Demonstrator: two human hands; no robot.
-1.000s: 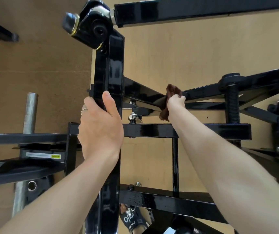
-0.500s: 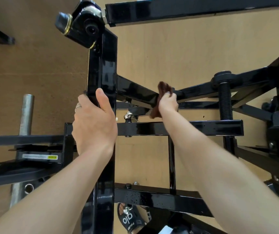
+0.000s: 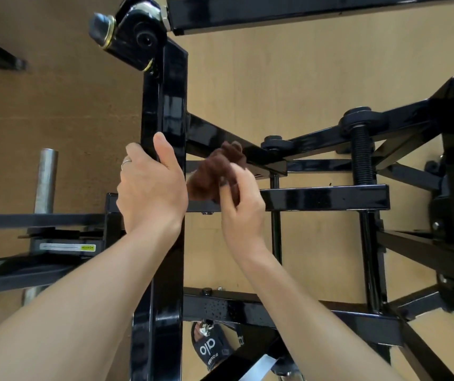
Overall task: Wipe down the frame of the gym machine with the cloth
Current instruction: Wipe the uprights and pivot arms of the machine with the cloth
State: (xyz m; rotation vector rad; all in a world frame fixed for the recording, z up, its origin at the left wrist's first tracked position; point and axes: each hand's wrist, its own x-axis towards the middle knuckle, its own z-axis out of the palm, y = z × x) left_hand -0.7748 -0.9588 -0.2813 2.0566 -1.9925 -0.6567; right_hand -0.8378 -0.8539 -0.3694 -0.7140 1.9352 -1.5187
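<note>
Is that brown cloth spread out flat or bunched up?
Bunched up. The brown cloth is a crumpled wad gripped by the right hand, with lumpy folds sticking out above its fingers.

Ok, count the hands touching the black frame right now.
1 for certain. The left hand grips the upright post. The right hand holds the brown cloth beside the crossbar; whether it touches metal is hidden by the cloth.
</note>
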